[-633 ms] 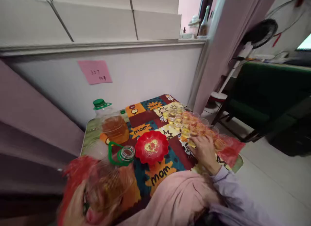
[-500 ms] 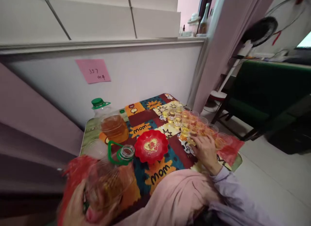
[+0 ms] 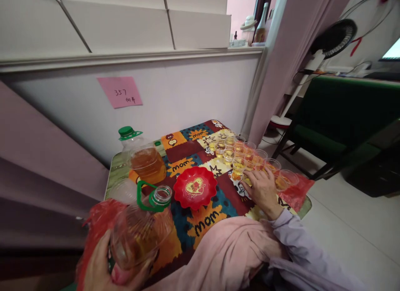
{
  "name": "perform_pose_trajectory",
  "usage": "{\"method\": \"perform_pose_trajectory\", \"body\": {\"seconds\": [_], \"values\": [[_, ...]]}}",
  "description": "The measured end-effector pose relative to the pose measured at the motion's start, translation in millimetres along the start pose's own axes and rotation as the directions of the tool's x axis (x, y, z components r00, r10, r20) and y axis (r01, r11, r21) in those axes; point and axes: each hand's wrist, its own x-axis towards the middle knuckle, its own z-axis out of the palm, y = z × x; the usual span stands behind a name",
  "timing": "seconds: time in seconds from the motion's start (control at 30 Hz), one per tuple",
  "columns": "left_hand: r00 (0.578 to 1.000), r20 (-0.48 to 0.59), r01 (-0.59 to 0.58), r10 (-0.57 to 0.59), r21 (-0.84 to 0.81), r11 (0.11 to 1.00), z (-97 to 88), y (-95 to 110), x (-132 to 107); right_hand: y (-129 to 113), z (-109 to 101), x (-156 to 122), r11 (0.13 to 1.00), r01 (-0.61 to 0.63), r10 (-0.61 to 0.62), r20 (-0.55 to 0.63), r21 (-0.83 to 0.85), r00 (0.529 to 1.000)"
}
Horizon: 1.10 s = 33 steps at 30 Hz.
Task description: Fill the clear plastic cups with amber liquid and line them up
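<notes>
My left hand (image 3: 103,266) grips the base of a large clear oil bottle (image 3: 140,230), tilted with its open green-ringed mouth (image 3: 161,196) pointing toward a red scalloped plate (image 3: 195,186). The bottle holds some amber liquid. My right hand (image 3: 264,189) rests on the patterned tabletop (image 3: 203,220) with its fingers curled round a small clear cup (image 3: 246,178) of yellow liquid. Several more small filled cups (image 3: 240,153) stand in rows just beyond that hand.
A second oil bottle with a green cap (image 3: 140,157) stands at the table's back left, by the wall with a pink note (image 3: 120,92). A red plastic bag (image 3: 96,218) lies at my left. A standing fan (image 3: 334,36) and green furniture (image 3: 340,116) are at the right.
The view has steadied and the tilted bottle is now sharp. My right hand has shifted slightly on the cups; the bottle stays tilted in my left hand.
</notes>
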Motion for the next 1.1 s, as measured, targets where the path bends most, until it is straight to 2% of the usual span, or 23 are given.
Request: {"method": "perform_pose_trajectory", "body": {"seconds": [0.1,0.2,0.27,0.47,0.67,0.9,1.1], "values": [[1.0,-0.023,-0.021,0.021,-0.002,1.0,2.2,-5,0,-6,4,20,1.0,-0.02,0.019,0.037,0.005,0.999],[0.996,-0.053,-0.065,0.065,0.001,0.998,4.9,-11,0,-9,14,40,0.998,-0.067,0.067,0.116,-0.005,0.991],[0.994,-0.037,-0.098,0.098,0.003,0.995,5.8,-12,0,-9,23,49,0.996,-0.089,0.091,0.177,-0.018,0.98],[0.993,-0.037,-0.112,0.112,0.003,0.994,4.2,-6,1,-6,40,56,0.995,-0.104,0.102,0.225,-0.003,0.969],[0.997,-0.018,-0.074,0.074,-0.031,0.997,1.9,-4,1,-3,45,58,0.994,-0.11,0.105,0.225,0.012,0.969],[1.0,-0.02,0.0,0.0,-0.005,1.0,2.8,-5,-1,-4,36,57,0.989,-0.142,0.127,0.233,0.047,0.964],[1.0,-0.012,-0.011,0.01,-0.019,1.0,2.1,-4,1,22,1,42,0.964,-0.202,0.194,0.06,0.174,0.979]]}}
